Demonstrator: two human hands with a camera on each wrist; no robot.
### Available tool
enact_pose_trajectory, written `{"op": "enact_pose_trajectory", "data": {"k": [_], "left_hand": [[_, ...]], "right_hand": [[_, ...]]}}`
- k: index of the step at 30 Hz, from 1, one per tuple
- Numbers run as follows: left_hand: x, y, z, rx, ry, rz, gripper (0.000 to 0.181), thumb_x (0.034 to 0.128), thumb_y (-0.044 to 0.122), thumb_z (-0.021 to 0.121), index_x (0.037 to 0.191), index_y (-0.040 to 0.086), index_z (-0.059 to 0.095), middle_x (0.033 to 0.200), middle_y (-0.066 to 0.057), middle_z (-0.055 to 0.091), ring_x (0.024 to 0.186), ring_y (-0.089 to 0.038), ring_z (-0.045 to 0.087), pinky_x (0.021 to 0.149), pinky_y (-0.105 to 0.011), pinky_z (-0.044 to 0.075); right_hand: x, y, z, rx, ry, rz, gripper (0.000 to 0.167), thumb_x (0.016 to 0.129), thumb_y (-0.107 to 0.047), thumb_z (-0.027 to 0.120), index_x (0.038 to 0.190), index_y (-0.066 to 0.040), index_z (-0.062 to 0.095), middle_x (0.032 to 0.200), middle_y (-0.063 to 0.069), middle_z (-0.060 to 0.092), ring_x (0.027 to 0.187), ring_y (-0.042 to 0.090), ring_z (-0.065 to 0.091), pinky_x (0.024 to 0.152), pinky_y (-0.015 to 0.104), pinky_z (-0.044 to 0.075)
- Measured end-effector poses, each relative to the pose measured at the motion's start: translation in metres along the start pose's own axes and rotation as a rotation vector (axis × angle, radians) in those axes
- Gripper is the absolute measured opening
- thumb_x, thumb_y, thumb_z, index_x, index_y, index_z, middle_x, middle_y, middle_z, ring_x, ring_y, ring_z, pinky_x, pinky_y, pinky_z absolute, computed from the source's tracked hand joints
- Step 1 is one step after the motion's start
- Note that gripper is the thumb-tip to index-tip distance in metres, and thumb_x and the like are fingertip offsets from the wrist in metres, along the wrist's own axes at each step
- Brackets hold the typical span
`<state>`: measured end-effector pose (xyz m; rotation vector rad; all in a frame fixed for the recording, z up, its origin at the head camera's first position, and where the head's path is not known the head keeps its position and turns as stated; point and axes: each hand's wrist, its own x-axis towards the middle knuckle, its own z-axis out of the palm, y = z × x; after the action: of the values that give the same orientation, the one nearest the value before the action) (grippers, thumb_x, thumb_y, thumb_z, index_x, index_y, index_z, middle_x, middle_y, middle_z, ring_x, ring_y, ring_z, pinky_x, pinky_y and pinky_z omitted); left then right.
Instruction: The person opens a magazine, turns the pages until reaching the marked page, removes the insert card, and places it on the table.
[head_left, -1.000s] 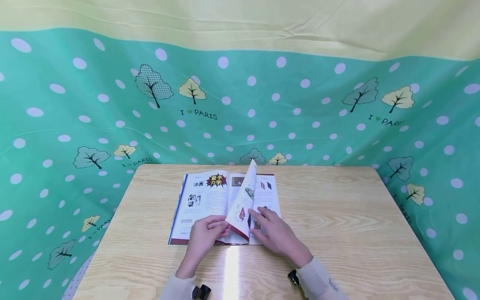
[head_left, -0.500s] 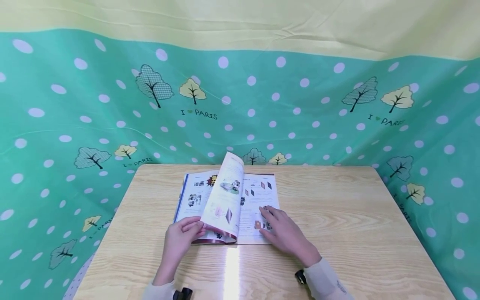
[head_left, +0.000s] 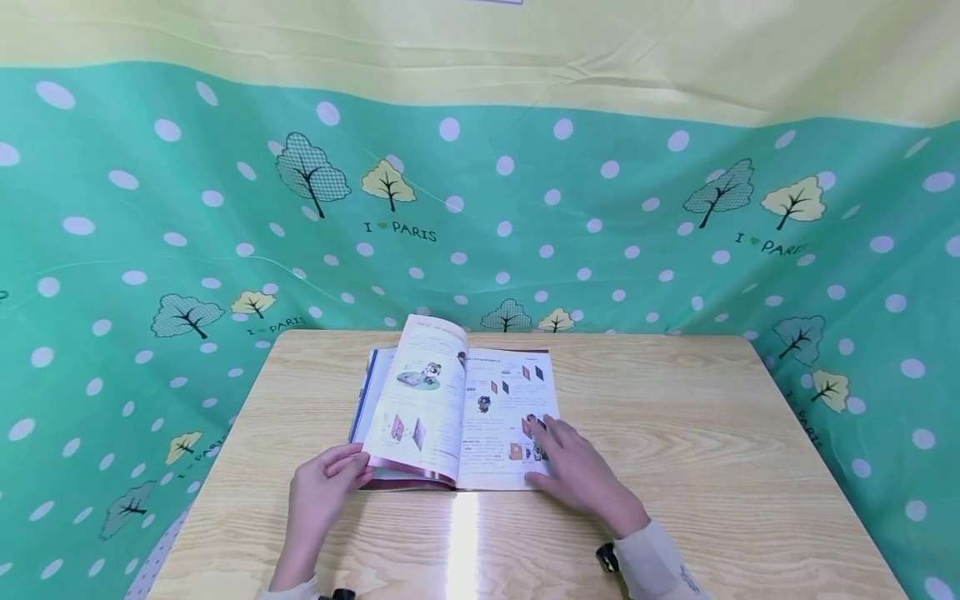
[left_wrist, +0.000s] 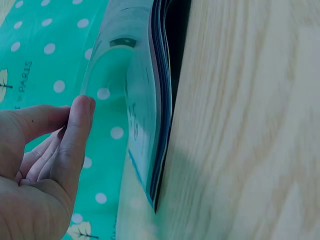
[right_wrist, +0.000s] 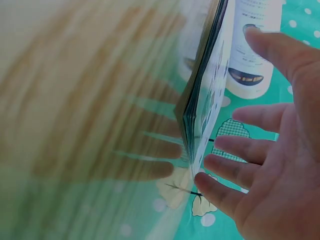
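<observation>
An open magazine (head_left: pixel 495 417) with printed text and small colour pictures lies on the wooden table. Its lifted page (head_left: pixel 423 400) curves up over the left half, and my left hand (head_left: pixel 324 487) pinches that page's lower outer corner between thumb and fingers. In the left wrist view the thumb and forefinger of the left hand (left_wrist: pixel 50 155) meet at the page edge (left_wrist: pixel 107 45). My right hand (head_left: pixel 581 471) lies at the lower right of the right-hand page, fingers spread. The right wrist view has the right hand (right_wrist: pixel 270 145) with extended fingers beside the magazine's edge (right_wrist: pixel 200 100).
The pale wood table (head_left: pixel 675 417) extends around the magazine on both sides. Behind it hangs a green dotted curtain (head_left: pixel 480 208) with printed trees. A bright light reflection runs down the table's front middle.
My left hand has carried the page from the right side over to the left, and the right-hand page is now uncovered. My right hand has shifted slightly right.
</observation>
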<state>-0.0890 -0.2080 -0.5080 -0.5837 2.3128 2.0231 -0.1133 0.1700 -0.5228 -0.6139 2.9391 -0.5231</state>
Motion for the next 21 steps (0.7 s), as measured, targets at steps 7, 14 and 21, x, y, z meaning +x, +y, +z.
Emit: {"op": "enact_pose_trajectory", "data": {"k": [7,14,21], "left_hand": [[-0.002,-0.004,-0.013,0.020,0.018,0.001,0.031,0.0941,0.005,0.069,0.121,-0.010,0.064,0.097,-0.019,0.074,0.080,-0.021,0.074,0.076,-0.029,0.062],[-0.002,-0.012,-0.022,0.047,0.026,-0.002,0.031,0.0942,0.003,0.068,0.122,-0.011,0.063,0.099,-0.020,0.073,0.082,-0.023,0.074,0.077,-0.029,0.062],[-0.001,-0.017,-0.029,0.095,0.041,-0.001,0.030,0.0941,0.004,0.068,0.121,-0.010,0.064,0.098,-0.019,0.074,0.081,-0.021,0.074,0.077,-0.028,0.062]], "right_hand": [[-0.002,0.001,0.002,-0.030,-0.092,-0.005,0.099,0.081,-0.057,0.077,0.156,-0.009,0.034,0.157,0.025,0.029,0.142,0.045,0.030,0.114,0.061,0.033],[-0.002,0.000,0.002,-0.052,-0.106,0.005,0.094,0.082,-0.053,0.078,0.154,-0.009,0.037,0.157,0.024,0.030,0.142,0.045,0.029,0.114,0.060,0.033],[-0.001,0.000,0.002,-0.065,-0.119,0.005,0.089,0.084,-0.054,0.075,0.152,-0.008,0.041,0.157,0.022,0.033,0.142,0.044,0.030,0.113,0.060,0.035]]}}
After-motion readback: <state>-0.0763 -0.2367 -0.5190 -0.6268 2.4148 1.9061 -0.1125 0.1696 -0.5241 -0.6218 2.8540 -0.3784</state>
